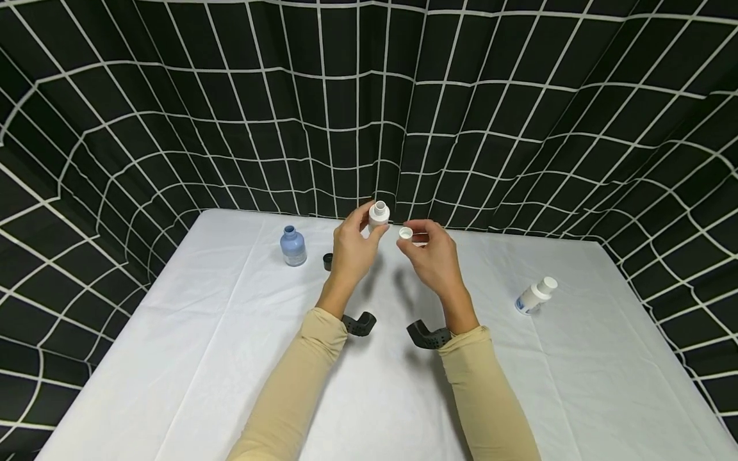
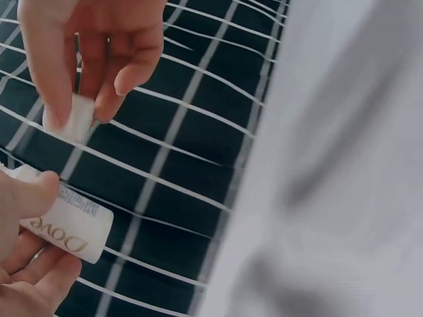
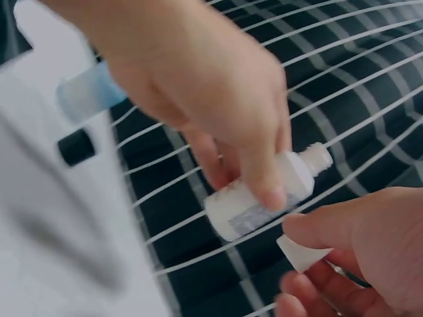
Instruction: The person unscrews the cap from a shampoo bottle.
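My left hand [image 1: 354,248] grips a small white Dove bottle [image 2: 74,221] above the table, its neck bare and open at the top. Just to the right, my right hand [image 1: 434,255] pinches a white cap [image 1: 406,233] between thumb and fingers, with the hollow side showing in the head view. Bottle and cap are apart by a small gap. In the right wrist view the threaded neck [image 3: 317,158] of the bottle points toward the upper right, and the cap [image 3: 302,253] is below it in the fingertips.
A blue bottle [image 1: 293,246] without a cap stands on the white-covered table [image 1: 190,358] at the left. Beside my left hand lies a black cap [image 1: 328,261]. Another white bottle [image 1: 536,296], capped, stands at the right. A black grid-patterned curtain [image 1: 369,102] hangs behind.
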Action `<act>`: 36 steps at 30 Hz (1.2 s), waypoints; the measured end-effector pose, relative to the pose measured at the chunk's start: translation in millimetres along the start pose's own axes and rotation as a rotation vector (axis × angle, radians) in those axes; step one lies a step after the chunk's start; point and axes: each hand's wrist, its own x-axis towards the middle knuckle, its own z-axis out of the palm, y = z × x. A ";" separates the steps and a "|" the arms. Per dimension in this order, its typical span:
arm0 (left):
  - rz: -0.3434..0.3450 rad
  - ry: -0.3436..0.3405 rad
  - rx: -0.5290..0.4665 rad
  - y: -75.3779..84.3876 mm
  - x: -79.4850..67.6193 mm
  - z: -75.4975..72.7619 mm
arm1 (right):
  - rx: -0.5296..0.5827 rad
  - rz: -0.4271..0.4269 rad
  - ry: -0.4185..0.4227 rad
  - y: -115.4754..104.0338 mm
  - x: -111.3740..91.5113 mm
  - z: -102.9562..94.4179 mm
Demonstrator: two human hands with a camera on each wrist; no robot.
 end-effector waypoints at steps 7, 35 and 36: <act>-0.126 -0.052 0.025 -20.5 -1.3 10.5 | -0.072 0.064 -0.047 31.9 24.1 24.9; -0.310 -0.149 0.104 -55.2 -6.5 20.7 | -0.227 0.090 -0.219 76.4 32.1 63.1; -0.313 -0.149 0.104 -55.1 -6.6 20.6 | -0.225 0.092 -0.220 76.4 31.9 63.2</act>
